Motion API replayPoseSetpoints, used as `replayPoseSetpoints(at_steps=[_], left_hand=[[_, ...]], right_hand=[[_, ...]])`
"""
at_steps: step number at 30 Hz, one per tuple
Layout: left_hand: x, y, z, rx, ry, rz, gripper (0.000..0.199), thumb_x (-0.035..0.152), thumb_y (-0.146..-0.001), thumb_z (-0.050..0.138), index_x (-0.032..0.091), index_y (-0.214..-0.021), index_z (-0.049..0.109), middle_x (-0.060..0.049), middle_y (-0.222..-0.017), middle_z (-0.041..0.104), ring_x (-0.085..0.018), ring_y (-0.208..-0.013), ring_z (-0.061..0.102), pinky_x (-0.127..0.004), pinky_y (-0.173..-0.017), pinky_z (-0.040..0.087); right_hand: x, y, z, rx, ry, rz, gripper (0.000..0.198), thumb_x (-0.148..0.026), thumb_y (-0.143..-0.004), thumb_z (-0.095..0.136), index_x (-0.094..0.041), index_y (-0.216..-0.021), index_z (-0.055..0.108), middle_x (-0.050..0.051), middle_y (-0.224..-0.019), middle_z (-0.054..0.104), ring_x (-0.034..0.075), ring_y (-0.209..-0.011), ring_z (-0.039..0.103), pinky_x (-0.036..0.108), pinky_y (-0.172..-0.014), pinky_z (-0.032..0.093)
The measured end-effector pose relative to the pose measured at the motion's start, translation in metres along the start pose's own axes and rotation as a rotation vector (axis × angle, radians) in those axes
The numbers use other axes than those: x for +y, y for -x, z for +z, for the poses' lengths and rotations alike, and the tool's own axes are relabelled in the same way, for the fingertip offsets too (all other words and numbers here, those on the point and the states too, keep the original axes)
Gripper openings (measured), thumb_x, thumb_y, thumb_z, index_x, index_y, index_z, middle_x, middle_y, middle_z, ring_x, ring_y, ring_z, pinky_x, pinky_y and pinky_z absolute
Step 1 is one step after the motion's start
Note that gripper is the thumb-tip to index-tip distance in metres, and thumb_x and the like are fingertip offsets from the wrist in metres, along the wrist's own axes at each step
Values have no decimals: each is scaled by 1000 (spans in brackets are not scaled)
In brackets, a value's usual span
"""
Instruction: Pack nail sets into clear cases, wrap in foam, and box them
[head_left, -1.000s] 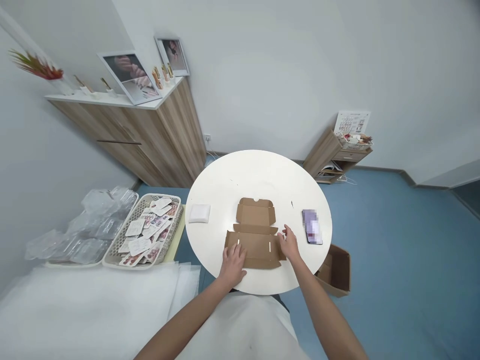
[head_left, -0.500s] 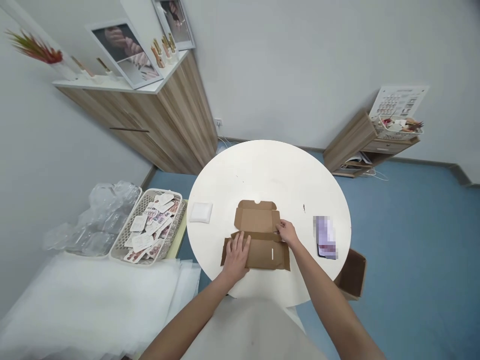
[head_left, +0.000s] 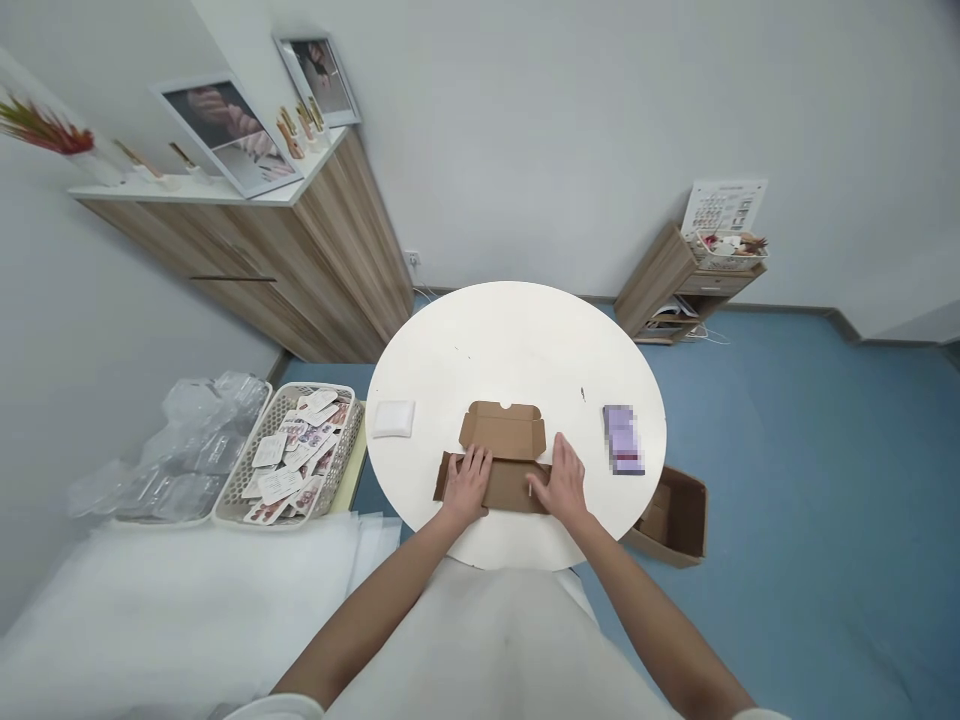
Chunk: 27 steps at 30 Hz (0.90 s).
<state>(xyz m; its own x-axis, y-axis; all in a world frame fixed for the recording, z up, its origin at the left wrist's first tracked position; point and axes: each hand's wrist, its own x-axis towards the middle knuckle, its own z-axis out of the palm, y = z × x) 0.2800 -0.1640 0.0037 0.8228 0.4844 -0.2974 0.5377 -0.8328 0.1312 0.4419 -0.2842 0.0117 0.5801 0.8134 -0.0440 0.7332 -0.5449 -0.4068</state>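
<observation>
An unfolded brown cardboard box (head_left: 504,436) lies on the round white table (head_left: 517,335), its notched flap on the far side. My left hand (head_left: 466,485) rests with fingers spread on the left of the near panel. On that panel's right end lies my right hand (head_left: 562,482), fingers stretched out and thumb apart. Neither hand grips the cardboard. Parts of the near panel are hidden beneath both hands. To the left sits a small white packet (head_left: 394,419); a purple pixelated item (head_left: 623,440) is on the right.
Left of the table stand a white basket of printed cards (head_left: 289,455) and clear plastic packaging (head_left: 202,445). White sheets (head_left: 187,610) are stacked nearer me. An open carton (head_left: 675,515) is on the floor at right. Wooden cabinets (head_left: 315,260) line the wall.
My right hand has let go of the cardboard's right edge by the fold and now lies flat over the near panel's right end. My left hand stays on the panel. The view has shifted.
</observation>
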Motion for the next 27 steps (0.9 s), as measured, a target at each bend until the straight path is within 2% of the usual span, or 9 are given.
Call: replayPoseSetpoints(at_steps=[3, 5, 8, 10, 13, 14, 20, 23, 27], left_hand=[[1, 7, 3, 24, -16, 14, 102, 33, -49, 71, 18, -135, 17, -14, -139, 23, -32, -130, 8, -53, -101, 7], [1, 14, 5, 49, -21, 33, 105, 35, -47, 72, 18, -135, 17, -14, -140, 22, -32, -130, 6, -52, -101, 7], [-5, 31, 13, 133, -2, -7, 111, 38, -45, 73, 19, -135, 11, -13, -142, 13, -33, -130, -1, -52, -101, 6], [-15, 47, 24, 200, 63, -130, 113, 38, -47, 72, 18, -136, 5, -14, -143, 8, -34, -130, 0, -53, -100, 10], [-39, 71, 43, 248, 281, -345, 104, 36, -58, 65, 14, -135, -1, -20, -140, 16, -33, -127, 19, -49, -96, 25], [-47, 77, 49, 246, 367, -334, 96, 33, -64, 60, 12, -135, -1, -20, -136, 24, -30, -124, 27, -45, -94, 29], [-66, 78, 58, 282, 585, -244, 62, 23, -70, 53, 15, -127, 30, -10, -112, 52, -26, -107, 45, -40, -89, 36], [-61, 71, 50, 301, 661, -282, 44, 20, -72, 48, 14, -115, 44, -10, -102, 55, -23, -97, 51, -35, -82, 41], [-52, 72, 43, 324, 785, -290, 36, 20, -75, 45, 13, -110, 48, -10, -98, 54, -18, -85, 55, -30, -75, 44]], right_hand=[[-9, 27, 10, -179, 137, -298, 94, -45, -63, 56, -17, -136, 5, 11, -142, 18, 28, -130, 10, 45, -101, 12], [-13, 35, 18, -254, 213, -347, 99, -41, -59, 61, -17, -136, 3, 10, -142, 17, 27, -130, 7, 47, -101, 8], [-17, 38, 28, -270, 279, -278, 100, -38, -59, 61, -16, -136, 2, 11, -142, 15, 27, -130, 5, 49, -100, 6], [-18, 39, 31, -282, 280, -247, 100, -39, -59, 60, -16, -136, 2, 11, -142, 14, 27, -130, 4, 49, -100, 7], [-19, 42, 32, -309, 253, -239, 99, -38, -59, 60, -18, -136, 2, 9, -143, 14, 26, -130, 5, 47, -100, 10], [-20, 44, 32, -315, 242, -235, 98, -37, -60, 60, -19, -136, 3, 9, -143, 13, 26, -130, 4, 46, -100, 12], [-29, 56, 36, -313, 159, -197, 94, -32, -60, 61, -20, -136, 6, 6, -143, 15, 25, -130, 7, 40, -96, 24], [-35, 61, 40, -296, 131, -173, 92, -30, -61, 60, -20, -136, 9, 6, -142, 16, 25, -130, 7, 40, -96, 24], [-41, 62, 42, -287, 117, -130, 92, -29, -60, 62, -21, -136, 11, 7, -142, 17, 26, -129, 9, 41, -96, 25]])
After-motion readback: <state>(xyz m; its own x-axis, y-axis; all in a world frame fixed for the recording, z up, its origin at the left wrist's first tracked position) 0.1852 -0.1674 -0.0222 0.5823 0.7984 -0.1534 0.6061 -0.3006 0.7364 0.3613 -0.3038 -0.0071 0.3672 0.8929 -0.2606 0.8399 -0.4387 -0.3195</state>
